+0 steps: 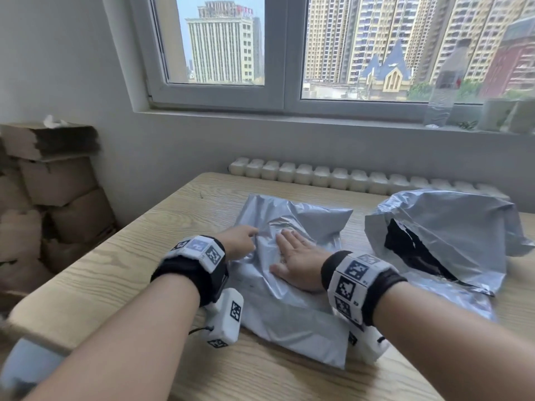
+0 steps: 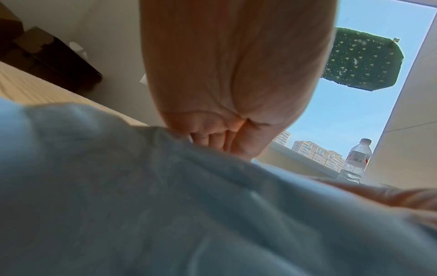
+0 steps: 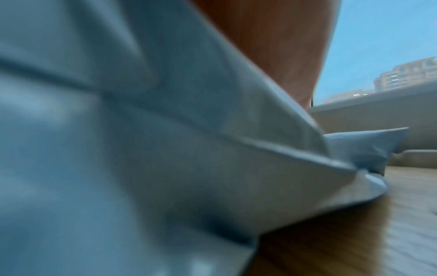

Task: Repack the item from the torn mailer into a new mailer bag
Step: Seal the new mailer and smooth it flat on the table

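Note:
A grey new mailer (image 1: 304, 314) lies bulging in the middle of the wooden table (image 1: 139, 244); what is inside it is hidden. My right hand (image 1: 295, 259) lies flat on top of it, fingers straight, palm pressing down. My left hand (image 1: 241, 243) touches the mailer's left side with its fingertips at a crease. In the left wrist view the left hand's fingers (image 2: 212, 140) point down onto the grey plastic (image 2: 165, 205). The right wrist view is filled by blurred mailer (image 3: 118, 149). The torn mailer (image 1: 451, 227) lies crumpled at the right, its black inside showing through the rip.
Stacked cardboard boxes (image 1: 58, 192) stand left of the table. A white radiator (image 1: 347, 178) runs behind the table's far edge. A water bottle (image 1: 445, 88) and small pots sit on the windowsill. Bare table shows to the left and in front.

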Tool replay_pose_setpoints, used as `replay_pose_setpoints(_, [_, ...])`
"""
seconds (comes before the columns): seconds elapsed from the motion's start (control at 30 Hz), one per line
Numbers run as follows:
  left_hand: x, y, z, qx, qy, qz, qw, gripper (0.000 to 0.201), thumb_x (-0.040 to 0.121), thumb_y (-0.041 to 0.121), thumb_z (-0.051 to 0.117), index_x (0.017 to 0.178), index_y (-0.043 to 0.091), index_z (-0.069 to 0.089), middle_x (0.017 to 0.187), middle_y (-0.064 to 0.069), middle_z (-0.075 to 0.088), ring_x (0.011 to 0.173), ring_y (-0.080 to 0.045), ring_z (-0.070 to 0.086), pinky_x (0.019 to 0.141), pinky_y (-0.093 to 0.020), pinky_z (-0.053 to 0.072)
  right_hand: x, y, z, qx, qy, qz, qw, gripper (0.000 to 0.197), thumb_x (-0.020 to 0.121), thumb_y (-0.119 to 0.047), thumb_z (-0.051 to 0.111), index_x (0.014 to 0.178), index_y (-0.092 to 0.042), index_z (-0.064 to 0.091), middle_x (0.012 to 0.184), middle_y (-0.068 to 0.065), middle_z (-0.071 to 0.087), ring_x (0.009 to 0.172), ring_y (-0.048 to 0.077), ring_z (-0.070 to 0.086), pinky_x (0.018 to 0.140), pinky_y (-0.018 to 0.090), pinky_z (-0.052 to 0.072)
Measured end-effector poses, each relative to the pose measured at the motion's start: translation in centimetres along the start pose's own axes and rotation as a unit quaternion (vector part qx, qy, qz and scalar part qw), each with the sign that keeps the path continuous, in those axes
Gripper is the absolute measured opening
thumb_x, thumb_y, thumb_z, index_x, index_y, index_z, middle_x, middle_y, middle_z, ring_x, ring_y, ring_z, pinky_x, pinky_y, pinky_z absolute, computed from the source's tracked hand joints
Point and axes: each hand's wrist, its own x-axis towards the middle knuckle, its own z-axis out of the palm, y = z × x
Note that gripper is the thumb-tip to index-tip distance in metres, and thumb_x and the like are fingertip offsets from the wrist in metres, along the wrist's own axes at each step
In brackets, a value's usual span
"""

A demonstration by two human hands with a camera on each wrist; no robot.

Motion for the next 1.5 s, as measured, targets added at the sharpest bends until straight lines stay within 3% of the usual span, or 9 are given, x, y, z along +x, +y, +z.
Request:
replay_pose_setpoints(0.13, [0.7,-0.1,1.0,-0.011,0.006,0.016,1.0,0.033,0.09,0.003,0.046,0.118,0.006,0.063,0.121,-0.011,0.064,0.115,-0.027,0.057,0.085,-0.024,0.039,0.7,-0.4,1.0,0.023,0.006,0.024,0.999,0.074,0.097,-0.041,0.034,0.153,-0.014,-0.005,0.161,0.005,-0.014,0.147,0.019,-0.015,0.121,0.035,-0.004])
replay_pose_setpoints(0.5, [-1.4,-1.9,-0.7,0.007,0.079,-0.064,0.995,0.045,0.088,0.017,0.053,0.133,0.016,0.052,0.135,-0.009,0.056,0.121,-0.027,0.054,0.097,-0.031,0.044,-0.9,0.4,-0.2,0.066,0.018,0.016,0.998,0.066,0.098,-0.047,0.035,0.152,-0.015,0.016,0.162,0.004,0.004,0.149,0.019,0.004,0.12,0.038,0.007])
replay_pose_setpoints(0.57, [-2.2,-2.7,-1.4,0.032,0.052,-0.091,0.994,0.034,0.09,0.029,0.053,0.117,0.01,0.06,0.119,-0.01,0.064,0.112,-0.029,0.059,0.091,-0.031,0.045,-1.7,1.0,-1.0,0.064,0.026,0.033,0.997,0.029,0.101,-0.036,0.035,0.118,-0.018,0.05,0.139,0.014,0.039,0.132,0.023,0.037,0.108,0.035,0.028])
replay_pose_setpoints(0.63, [-2.9,-3.2,-1.5,0.048,0.007,-0.089,0.995,0.036,0.094,0.037,0.042,0.107,0.009,0.062,0.118,-0.01,0.063,0.115,-0.029,0.056,0.093,-0.032,0.041,-2.7,1.2,-1.4,0.069,0.022,0.051,0.996,0.02,0.103,-0.03,0.033,0.085,-0.024,0.042,0.105,0.013,0.047,0.099,0.02,0.048,0.083,0.03,0.034])
replay_pose_setpoints(0.83, [-5.6,-1.6,-2.3,0.064,-0.014,-0.091,0.994,0.047,0.092,0.052,0.052,0.123,0.017,0.059,0.123,0.0,0.058,0.121,-0.024,0.052,0.092,-0.027,0.037,-5.1,1.7,-1.9,0.049,0.019,0.075,0.996,0.05,0.103,-0.031,0.031,0.146,-0.005,0.031,0.147,0.016,0.04,0.132,0.028,0.042,0.105,0.032,0.034])
replay_pose_setpoints(1.0, [-6.8,-1.2,-2.4,0.107,-0.006,-0.152,0.983,0.04,0.098,0.034,0.05,0.127,0.007,0.054,0.14,-0.008,0.051,0.117,-0.023,0.052,0.081,-0.02,0.042,-5.3,2.3,-0.7,0.078,0.05,0.105,0.99,0.056,0.098,-0.039,0.041,0.146,-0.012,0.031,0.144,0.012,0.046,0.128,0.026,0.048,0.102,0.033,0.038])
replay_pose_setpoints(1.2, [-7.1,-3.5,-1.3,-0.109,0.033,-0.196,0.974,0.065,0.092,0.054,0.049,0.136,0.006,0.048,0.14,-0.006,0.047,0.131,-0.028,0.044,0.108,-0.034,0.036,-5.7,2.9,0.5,0.137,0.083,0.147,0.976,0.052,0.096,-0.04,0.046,0.138,-0.01,0.041,0.137,0.011,0.052,0.122,0.025,0.052,0.095,0.03,0.04])
replay_pose_setpoints(1.37, [-8.5,-4.9,-1.8,-0.296,0.027,-0.235,0.925,0.057,0.085,0.059,0.057,0.114,0.01,0.056,0.1,-0.009,0.061,0.067,-0.016,0.056,0.042,-0.018,0.045,-5.9,2.7,0.2,0.127,0.065,0.15,0.978,0.055,0.096,-0.04,0.046,0.141,-0.009,0.037,0.137,0.012,0.052,0.123,0.027,0.051,0.097,0.031,0.041])
replay_pose_setpoints(1.5, [-9.0,-6.7,-2.4,-0.366,-0.012,-0.233,0.901,0.037,0.074,0.043,0.078,0.083,0.012,0.06,0.073,-0.001,0.063,0.07,-0.013,0.058,0.073,-0.028,0.046,-5.9,2.7,-0.6,0.134,0.099,0.133,0.977,0.057,0.094,-0.04,0.05,0.14,-0.008,0.039,0.133,0.012,0.055,0.117,0.025,0.055,0.095,0.032,0.045])
